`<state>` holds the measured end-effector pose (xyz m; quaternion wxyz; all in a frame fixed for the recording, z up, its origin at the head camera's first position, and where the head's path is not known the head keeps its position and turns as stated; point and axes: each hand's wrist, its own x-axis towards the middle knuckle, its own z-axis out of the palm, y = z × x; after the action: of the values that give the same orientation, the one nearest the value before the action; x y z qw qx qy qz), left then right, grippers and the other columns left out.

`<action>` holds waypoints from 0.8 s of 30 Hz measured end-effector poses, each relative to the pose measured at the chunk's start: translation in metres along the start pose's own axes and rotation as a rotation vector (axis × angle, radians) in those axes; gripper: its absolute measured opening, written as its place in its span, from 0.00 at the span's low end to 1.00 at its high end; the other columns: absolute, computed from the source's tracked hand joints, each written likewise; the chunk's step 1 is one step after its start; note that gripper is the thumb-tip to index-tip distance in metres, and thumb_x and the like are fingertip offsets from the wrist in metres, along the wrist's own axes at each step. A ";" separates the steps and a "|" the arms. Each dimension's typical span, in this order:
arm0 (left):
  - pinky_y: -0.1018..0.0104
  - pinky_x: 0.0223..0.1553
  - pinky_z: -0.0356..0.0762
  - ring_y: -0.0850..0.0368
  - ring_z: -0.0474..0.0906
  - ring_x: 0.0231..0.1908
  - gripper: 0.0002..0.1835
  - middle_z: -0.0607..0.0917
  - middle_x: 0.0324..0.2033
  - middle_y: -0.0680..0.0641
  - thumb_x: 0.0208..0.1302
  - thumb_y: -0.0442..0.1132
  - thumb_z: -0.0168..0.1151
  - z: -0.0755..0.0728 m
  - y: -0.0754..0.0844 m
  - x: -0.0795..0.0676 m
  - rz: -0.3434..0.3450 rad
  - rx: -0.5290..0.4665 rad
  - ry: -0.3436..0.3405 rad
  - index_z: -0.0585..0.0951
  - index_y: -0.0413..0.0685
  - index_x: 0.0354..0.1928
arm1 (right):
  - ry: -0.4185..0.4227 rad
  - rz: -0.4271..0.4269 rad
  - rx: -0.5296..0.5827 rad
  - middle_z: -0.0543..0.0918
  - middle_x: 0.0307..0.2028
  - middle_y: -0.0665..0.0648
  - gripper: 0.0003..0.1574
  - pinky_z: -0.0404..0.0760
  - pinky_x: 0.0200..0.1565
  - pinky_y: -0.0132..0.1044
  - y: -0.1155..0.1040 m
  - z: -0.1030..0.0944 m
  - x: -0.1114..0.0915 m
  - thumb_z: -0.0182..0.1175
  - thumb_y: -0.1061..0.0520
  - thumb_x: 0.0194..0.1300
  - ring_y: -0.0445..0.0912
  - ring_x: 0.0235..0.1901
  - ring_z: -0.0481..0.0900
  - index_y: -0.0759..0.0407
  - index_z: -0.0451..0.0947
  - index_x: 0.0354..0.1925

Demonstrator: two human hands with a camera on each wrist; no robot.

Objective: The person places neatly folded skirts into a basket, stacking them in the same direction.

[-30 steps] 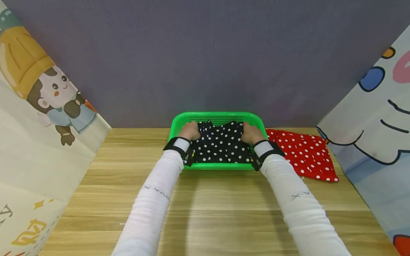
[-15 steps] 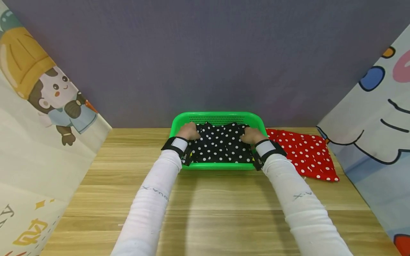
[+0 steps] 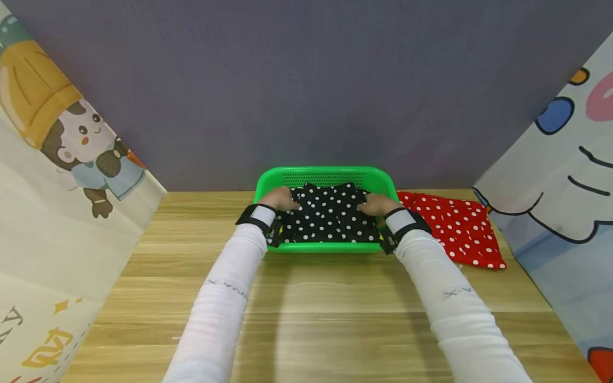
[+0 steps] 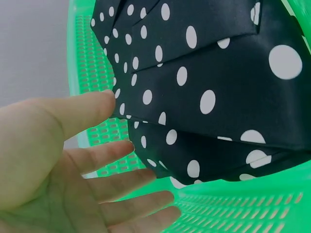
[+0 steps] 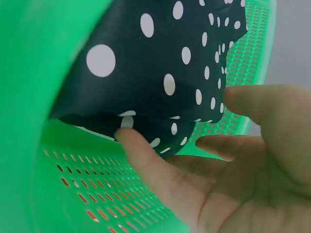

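A folded black cloth with white dots [image 3: 330,215] lies in a green plastic basket [image 3: 330,248]. At its left edge, my left hand [image 3: 280,199] is inside the basket with its fingers straight and spread. The thumb tip is at the cloth's edge in the left wrist view, and whether it touches I cannot tell. My right hand [image 3: 375,205] is at the right edge of the cloth [image 5: 180,73]. In the right wrist view its fingers are extended, one fingertip against the lower fold and the thumb beside the upper edge. Neither hand grips the cloth.
A red cloth with white dots [image 3: 457,229] lies flat on the wooden table [image 3: 325,314], right of the basket and partly behind the right forearm. A grey wall panel [image 3: 306,96] rises right behind the basket. Printed panels stand at both sides.
Both hands have let go of the cloth's far corners and moved slightly apart, toward the basket's sides. Their fingers have opened out. The cloth has spread a little flatter.
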<state>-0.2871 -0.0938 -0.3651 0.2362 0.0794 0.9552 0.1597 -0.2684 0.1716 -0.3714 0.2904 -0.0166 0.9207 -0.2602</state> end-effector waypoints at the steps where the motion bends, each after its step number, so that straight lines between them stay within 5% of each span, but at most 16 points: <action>1: 0.53 0.56 0.70 0.44 0.69 0.57 0.28 0.72 0.57 0.37 0.65 0.49 0.52 0.000 -0.001 0.000 0.007 0.004 0.001 0.69 0.34 0.58 | 0.007 -0.003 -0.006 0.57 0.64 0.73 0.38 0.82 0.37 0.45 0.000 -0.001 -0.001 0.39 0.51 0.71 0.65 0.59 0.65 0.71 0.41 0.69; 4: 0.55 0.52 0.72 0.45 0.72 0.54 0.25 0.75 0.54 0.38 0.65 0.48 0.51 -0.001 -0.003 -0.001 0.034 0.020 0.035 0.72 0.34 0.56 | 0.053 -0.034 -0.038 0.56 0.64 0.73 0.37 0.82 0.36 0.45 0.001 -0.003 -0.003 0.40 0.52 0.70 0.64 0.58 0.65 0.70 0.45 0.68; 7: 0.63 0.36 0.74 0.53 0.75 0.34 0.17 0.80 0.33 0.44 0.65 0.47 0.51 -0.003 -0.003 -0.003 0.046 0.012 0.085 0.79 0.38 0.37 | 0.153 -0.112 -0.114 0.65 0.59 0.72 0.30 0.81 0.35 0.42 0.002 -0.005 -0.007 0.44 0.55 0.68 0.61 0.49 0.73 0.70 0.57 0.64; 11: 0.69 0.19 0.56 0.60 0.55 0.16 0.21 0.61 0.13 0.53 0.65 0.44 0.53 -0.005 -0.002 -0.006 0.068 -0.009 0.133 0.64 0.47 0.15 | 0.302 -0.230 -0.216 0.77 0.45 0.68 0.19 0.76 0.38 0.43 0.004 -0.007 -0.011 0.49 0.60 0.63 0.55 0.37 0.76 0.70 0.70 0.50; 19: 0.72 0.16 0.49 0.63 0.49 0.12 0.24 0.56 0.09 0.56 0.62 0.42 0.56 -0.009 -0.001 -0.019 0.144 -0.014 0.216 0.59 0.51 0.11 | 0.416 -0.356 -0.242 0.77 0.27 0.60 0.12 0.69 0.28 0.39 0.005 -0.007 -0.019 0.50 0.63 0.60 0.48 0.23 0.70 0.67 0.73 0.42; 24: 0.69 0.24 0.64 0.60 0.65 0.20 0.11 0.71 0.20 0.52 0.62 0.42 0.55 -0.009 0.000 -0.033 0.178 0.021 0.290 0.72 0.47 0.24 | 0.472 -0.421 -0.236 0.77 0.28 0.60 0.09 0.69 0.27 0.38 0.008 -0.005 -0.029 0.51 0.63 0.62 0.46 0.22 0.69 0.66 0.74 0.40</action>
<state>-0.2619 -0.1035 -0.3434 0.0798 0.1423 0.9700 0.1800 -0.2458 0.1862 -0.3565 0.0051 -0.1791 0.9627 -0.2026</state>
